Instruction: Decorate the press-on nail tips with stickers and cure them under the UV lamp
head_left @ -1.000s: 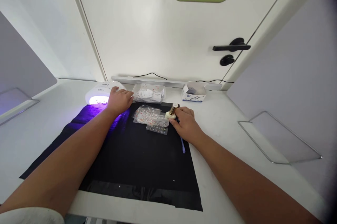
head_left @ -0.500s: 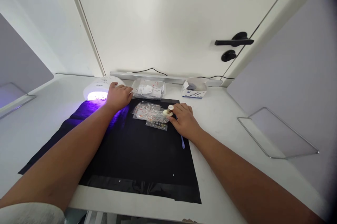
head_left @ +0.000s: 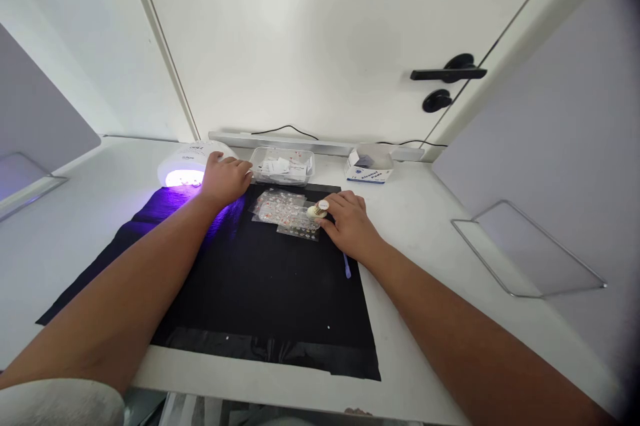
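Observation:
A white nail lamp [head_left: 193, 154] glows violet at the back left. My left hand [head_left: 226, 179] rests against its right side, fingers apart and holding nothing I can see. A small nail polish bottle [head_left: 319, 209], cream below with a gold cap, stands at the mat's back right. My right hand [head_left: 350, 223] grips it between thumb and fingers; the other fingers are curled behind. Just left of the bottle, overlapping clear sticker sheets [head_left: 280, 207] with white and orange patterns lie on the black mat [head_left: 260, 286]. A thin blue-violet stick [head_left: 347, 267] pokes out below my right hand.
Behind the mat sits a clear plastic tub [head_left: 283, 166] with white packets. An open alcohol pads box [head_left: 369, 167] stands to its right. Black cables [head_left: 285, 127] run along the wall. A bent wire stand [head_left: 530, 249] is at the right, with a panel behind it.
The whole view has shifted slightly. Both hands keep their places, the left at the lamp and the right on the bottle.

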Action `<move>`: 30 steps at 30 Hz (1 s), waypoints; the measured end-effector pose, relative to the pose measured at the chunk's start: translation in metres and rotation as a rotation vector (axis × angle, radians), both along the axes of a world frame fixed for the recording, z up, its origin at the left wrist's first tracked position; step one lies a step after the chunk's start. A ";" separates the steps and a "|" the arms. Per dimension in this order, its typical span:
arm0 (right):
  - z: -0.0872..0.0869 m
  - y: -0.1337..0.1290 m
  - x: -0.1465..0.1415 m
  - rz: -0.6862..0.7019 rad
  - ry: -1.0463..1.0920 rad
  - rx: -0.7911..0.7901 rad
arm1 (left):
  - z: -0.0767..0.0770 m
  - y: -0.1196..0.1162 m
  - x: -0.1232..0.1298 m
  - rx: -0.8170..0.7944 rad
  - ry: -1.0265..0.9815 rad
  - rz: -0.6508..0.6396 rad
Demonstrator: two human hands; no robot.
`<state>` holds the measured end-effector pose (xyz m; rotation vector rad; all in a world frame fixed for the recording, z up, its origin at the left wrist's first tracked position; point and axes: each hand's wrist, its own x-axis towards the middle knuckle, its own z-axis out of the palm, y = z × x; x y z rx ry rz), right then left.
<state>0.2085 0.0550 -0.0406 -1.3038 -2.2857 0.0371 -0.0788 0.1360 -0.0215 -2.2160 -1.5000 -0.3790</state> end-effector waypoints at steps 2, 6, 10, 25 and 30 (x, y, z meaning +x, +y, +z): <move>0.002 -0.001 -0.001 0.004 -0.002 -0.006 | 0.000 0.000 0.000 0.005 0.000 0.000; 0.002 -0.002 -0.001 0.004 0.000 0.006 | -0.002 0.001 -0.001 0.020 -0.003 -0.002; -0.003 -0.001 0.000 0.006 0.025 0.047 | -0.004 0.002 -0.001 0.041 -0.005 0.004; -0.008 0.016 0.030 -0.274 0.728 -0.106 | -0.004 -0.006 -0.003 0.110 -0.097 -0.008; -0.011 0.020 0.031 -0.265 0.790 -0.124 | 0.015 -0.013 -0.010 0.179 -0.122 0.030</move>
